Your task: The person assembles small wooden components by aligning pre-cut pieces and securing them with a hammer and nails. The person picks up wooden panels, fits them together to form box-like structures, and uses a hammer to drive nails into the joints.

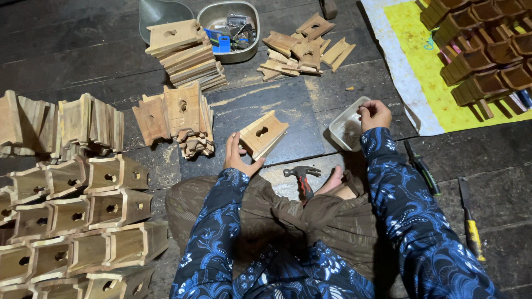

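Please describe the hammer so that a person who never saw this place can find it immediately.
Start from the dark floorboards and find the seated person's lap. The hammer lies just ahead of it, between the left hand holding a wooden piece and the right hand at a small pale tray. Its dark claw head and red-black handle stand out among plain wood.

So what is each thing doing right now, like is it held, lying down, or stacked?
wooden piece: held tilted by left hand
small white tray: on floor, right hand reaching into it
hammer: lying by the person's foot, untouched
metal bowl: full of small tools
finished boxes: stacked on their sides
cut boards: piled flat
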